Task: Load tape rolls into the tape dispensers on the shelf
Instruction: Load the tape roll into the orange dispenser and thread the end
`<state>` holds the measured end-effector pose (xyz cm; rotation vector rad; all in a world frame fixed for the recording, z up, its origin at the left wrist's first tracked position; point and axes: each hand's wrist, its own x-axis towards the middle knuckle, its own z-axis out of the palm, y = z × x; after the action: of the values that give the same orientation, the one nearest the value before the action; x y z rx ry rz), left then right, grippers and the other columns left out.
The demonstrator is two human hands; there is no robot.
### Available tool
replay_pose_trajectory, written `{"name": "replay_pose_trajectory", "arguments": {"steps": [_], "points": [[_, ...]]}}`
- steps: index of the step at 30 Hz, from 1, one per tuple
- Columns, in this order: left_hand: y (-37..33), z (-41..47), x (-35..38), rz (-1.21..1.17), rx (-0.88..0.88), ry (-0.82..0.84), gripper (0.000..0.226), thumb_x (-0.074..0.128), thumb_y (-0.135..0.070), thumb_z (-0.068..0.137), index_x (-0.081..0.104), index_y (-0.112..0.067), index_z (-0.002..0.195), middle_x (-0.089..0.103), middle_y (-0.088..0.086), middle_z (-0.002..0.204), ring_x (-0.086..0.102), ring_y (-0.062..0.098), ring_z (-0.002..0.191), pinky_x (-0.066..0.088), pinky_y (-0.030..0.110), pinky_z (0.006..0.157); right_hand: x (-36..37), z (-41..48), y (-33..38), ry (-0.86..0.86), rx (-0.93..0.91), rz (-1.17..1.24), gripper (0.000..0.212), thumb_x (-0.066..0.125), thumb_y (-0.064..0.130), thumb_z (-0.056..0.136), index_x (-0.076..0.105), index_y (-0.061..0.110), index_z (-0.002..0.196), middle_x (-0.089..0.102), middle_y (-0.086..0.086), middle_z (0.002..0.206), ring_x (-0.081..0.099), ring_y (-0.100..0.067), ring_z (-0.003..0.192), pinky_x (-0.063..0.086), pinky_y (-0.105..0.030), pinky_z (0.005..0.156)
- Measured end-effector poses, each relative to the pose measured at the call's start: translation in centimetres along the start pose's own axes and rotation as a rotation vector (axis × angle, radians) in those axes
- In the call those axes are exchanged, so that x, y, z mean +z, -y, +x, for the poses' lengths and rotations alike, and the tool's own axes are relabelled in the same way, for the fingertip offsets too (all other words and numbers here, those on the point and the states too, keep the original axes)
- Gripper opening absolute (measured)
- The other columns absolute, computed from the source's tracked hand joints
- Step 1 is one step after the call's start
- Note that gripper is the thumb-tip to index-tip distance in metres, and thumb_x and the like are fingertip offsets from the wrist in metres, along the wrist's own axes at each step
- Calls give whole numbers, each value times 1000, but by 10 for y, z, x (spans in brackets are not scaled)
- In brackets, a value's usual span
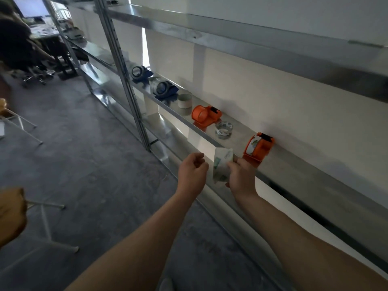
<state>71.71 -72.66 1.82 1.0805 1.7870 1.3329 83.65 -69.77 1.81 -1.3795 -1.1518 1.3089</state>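
My right hand (241, 175) grips a strip of printed tape (221, 164) that hangs just in front of the metal shelf's (294, 171) front edge. It appears to lead from the nearest orange dispenser (259, 147), which has a printed roll in it. My left hand (192, 171) hovers beside the strip with fingers loosely curled, holding nothing. Further left on the shelf lie a loose printed tape roll (224, 129), an empty orange dispenser (205, 116), a white roll (184, 101) and two blue dispensers (164, 89) (140, 73).
A higher shelf (273, 51) overhangs the one in use. A steel upright (126, 72) stands to the left. Stools (42, 206) stand on the grey floor at the left, and a seated person (19, 45) is at a desk in the far left corner.
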Motion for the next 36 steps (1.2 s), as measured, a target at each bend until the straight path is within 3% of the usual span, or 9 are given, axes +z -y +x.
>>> {"name": "replay_pose_trajectory", "arguments": {"steps": [8,11,14,19,23,29,36], "points": [[18,55,-36,-13,-11,56,31,58,-11,94,59,-11,125,63,0,106,61,10,98,51,19,78,59,28,3,-39,-9,-19,30,49,10,96,63,13,122,61,-4,122,58,-15,99,48,-23,66],[23,87,-58,-27,-11,92,32,58,-11,95,59,-12,126,63,0,108,61,12,101,53,25,86,91,43,7,-80,-5,-16,31,49,10,95,63,13,122,61,-4,121,58,-21,105,49,-25,67],[27,119,-80,-27,-15,129,33,58,-12,95,59,-12,127,64,0,109,61,13,102,52,29,93,123,57,11,-121,-7,-16,28,49,10,95,63,13,119,60,-2,117,58,-15,99,49,-26,68],[35,163,-111,-3,-2,197,34,57,-12,95,58,-12,129,64,3,112,61,17,104,52,33,94,166,75,11,-237,-12,-10,23,51,12,95,65,8,113,63,-4,115,59,-17,98,47,-26,65],[41,188,-123,-14,-3,231,35,57,-14,95,57,-13,131,63,2,112,60,17,105,51,39,99,188,86,10,-288,-18,-17,23,51,12,96,64,9,114,60,0,112,58,-15,98,51,-30,72],[45,221,-121,-12,-7,250,34,58,-12,95,58,-12,129,64,3,111,61,17,105,52,36,98,201,114,15,-375,2,-3,15,52,15,94,62,24,91,59,10,98,58,-17,98,53,-41,82],[37,277,-100,11,3,297,33,58,-13,95,59,-13,128,64,0,107,62,14,99,55,34,90,198,168,21,-432,-16,73,13,51,12,95,64,12,98,60,3,97,59,-16,90,48,-27,63]]}}
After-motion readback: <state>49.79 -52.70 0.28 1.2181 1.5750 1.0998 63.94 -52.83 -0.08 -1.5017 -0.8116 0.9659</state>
